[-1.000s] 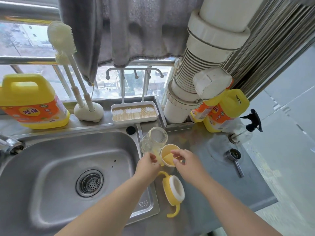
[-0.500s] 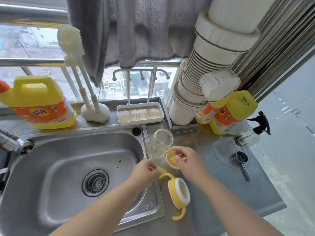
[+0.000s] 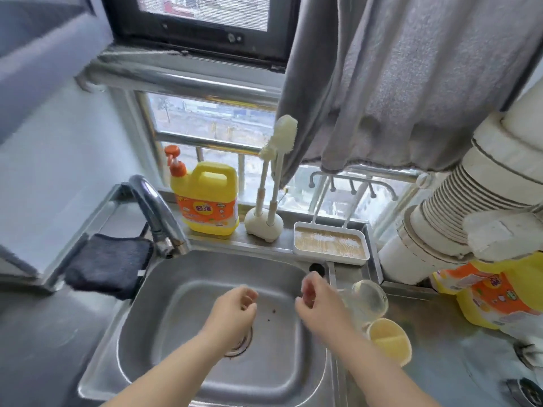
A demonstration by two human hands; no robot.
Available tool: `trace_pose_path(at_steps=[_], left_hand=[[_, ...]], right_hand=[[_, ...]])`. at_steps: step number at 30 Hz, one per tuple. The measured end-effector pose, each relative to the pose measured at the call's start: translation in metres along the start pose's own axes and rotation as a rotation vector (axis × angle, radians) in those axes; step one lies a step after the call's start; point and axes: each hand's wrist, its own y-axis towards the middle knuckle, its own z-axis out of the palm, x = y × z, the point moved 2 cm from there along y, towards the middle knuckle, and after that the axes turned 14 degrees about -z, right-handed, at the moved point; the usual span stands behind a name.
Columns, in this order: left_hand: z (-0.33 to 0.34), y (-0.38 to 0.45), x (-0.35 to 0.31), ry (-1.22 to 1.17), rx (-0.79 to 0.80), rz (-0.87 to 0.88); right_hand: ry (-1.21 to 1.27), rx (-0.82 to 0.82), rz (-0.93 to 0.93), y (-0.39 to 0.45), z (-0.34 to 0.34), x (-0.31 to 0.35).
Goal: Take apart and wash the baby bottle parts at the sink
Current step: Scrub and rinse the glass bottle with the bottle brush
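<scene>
Both hands moved over sink | left hand, right hand grips: cannot tell | one bottle

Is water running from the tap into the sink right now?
No, the tap shows no stream, and the sink basin under both hands holds no flowing water.

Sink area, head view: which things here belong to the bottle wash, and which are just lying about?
Job: clear bottle body and yellow cap on the counter; sink, faucet, bottle brushes, detergent jug; left hand and right hand over the basin.

Lying about: dark cloth, grey towel, white tray, stacked white cups.
</scene>
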Motion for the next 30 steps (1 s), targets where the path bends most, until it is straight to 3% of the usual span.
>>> trace_pose_path(at_steps=[3,6,8,10,14,16,25,30], left_hand=[[-0.04,0.004,0.02,0.011,-0.081,-0.02],[-0.07,0.009,0.04,0.04,-0.091,-0.053],[-0.085,0.011,0.049,0.053,-0.099,-0.037],[-0.095,0.013,0.05,0.069,-0.103,-0.001],[-0.103,0.016,0.038,0.11,-0.042,0.098],[-0.104,0.019,0.032,0.119,-0.015,0.132],[-0.099,0.027,0.033,0.154,0.047,0.162],[-0.093,0.029,0.024,0.139,0.054,0.187]], right_hand=[[-0.006,0.177,-0.008,0.02,0.03,0.015],[-0.054,0.506,0.07,0.033,0.057,0.016],[-0.082,0.536,0.081,0.042,0.062,0.021],[-0.117,0.408,0.053,0.059,0.051,0.034],[0.011,-0.103,0.055,0.117,0.0,0.057],[0.021,-0.219,0.045,0.144,-0.023,0.068],[-0.004,-0.179,0.004,0.181,-0.032,0.068],[-0.037,-0.255,-0.057,0.189,-0.035,0.069]])
